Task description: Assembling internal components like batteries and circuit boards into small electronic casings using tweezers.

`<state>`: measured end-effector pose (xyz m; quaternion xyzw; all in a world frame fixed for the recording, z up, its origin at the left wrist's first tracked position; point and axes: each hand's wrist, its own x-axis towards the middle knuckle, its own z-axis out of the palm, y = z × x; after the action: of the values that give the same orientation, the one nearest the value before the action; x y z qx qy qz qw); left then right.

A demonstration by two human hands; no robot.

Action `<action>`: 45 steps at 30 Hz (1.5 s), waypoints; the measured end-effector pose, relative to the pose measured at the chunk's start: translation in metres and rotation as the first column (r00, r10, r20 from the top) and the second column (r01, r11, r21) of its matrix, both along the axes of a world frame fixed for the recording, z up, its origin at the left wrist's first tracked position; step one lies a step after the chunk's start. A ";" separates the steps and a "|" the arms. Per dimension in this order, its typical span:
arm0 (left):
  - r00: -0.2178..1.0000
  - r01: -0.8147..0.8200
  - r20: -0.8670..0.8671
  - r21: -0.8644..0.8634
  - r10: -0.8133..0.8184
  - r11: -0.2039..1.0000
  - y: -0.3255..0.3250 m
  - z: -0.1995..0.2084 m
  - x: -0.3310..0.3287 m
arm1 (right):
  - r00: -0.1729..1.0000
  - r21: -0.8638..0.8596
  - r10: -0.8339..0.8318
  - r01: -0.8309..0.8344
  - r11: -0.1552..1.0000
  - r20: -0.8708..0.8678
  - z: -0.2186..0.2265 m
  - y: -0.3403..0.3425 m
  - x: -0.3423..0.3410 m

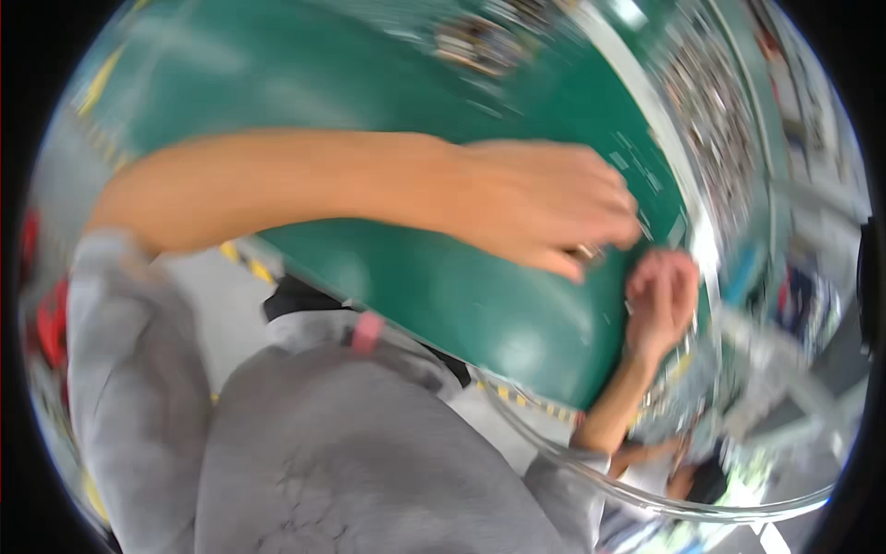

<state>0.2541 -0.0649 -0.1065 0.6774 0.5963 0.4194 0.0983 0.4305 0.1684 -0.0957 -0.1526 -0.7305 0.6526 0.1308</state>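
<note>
My left arm stretches across the green tabletop [415, 282], and my left hand [544, 198] is over its right part. The fingers are curled toward the thumb, with a small shiny piece [584, 251] showing between them; blur hides its kind. Close by to the right, my right hand [663, 295] is raised near the table's right edge with its fingers bent inward. Whatever it may hold is hidden. Several small pale flat pieces [637, 162] lie on the green surface beyond my left hand.
A blurred heap of small parts [480, 44] sits at the far side of the table. Past the white edge strip [660, 120], many metallic-looking parts [711, 111] are piled. A clear curved rim [692, 508] runs at lower right, with another person [688, 480] behind it.
</note>
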 end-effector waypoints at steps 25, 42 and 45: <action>0.995 -0.093 0.002 -0.280 0.098 0.955 0.044 0.011 0.035 | 0.966 0.062 0.114 -0.103 0.993 -0.233 -0.013 0.012 0.025; 0.998 -0.024 0.051 -0.193 0.034 0.981 0.035 -0.010 0.019 | 0.861 0.561 0.496 -0.358 0.747 -0.111 -0.018 0.006 0.008; 0.998 -0.032 0.050 -0.214 0.044 0.976 0.033 -0.007 0.020 | 0.863 0.612 0.472 -0.278 0.740 -0.178 -0.025 0.005 0.009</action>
<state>0.2737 -0.0316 -0.1137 0.6398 0.6477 0.3733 0.1784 0.4393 0.1734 -0.1209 0.1544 -0.8746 0.4339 0.1513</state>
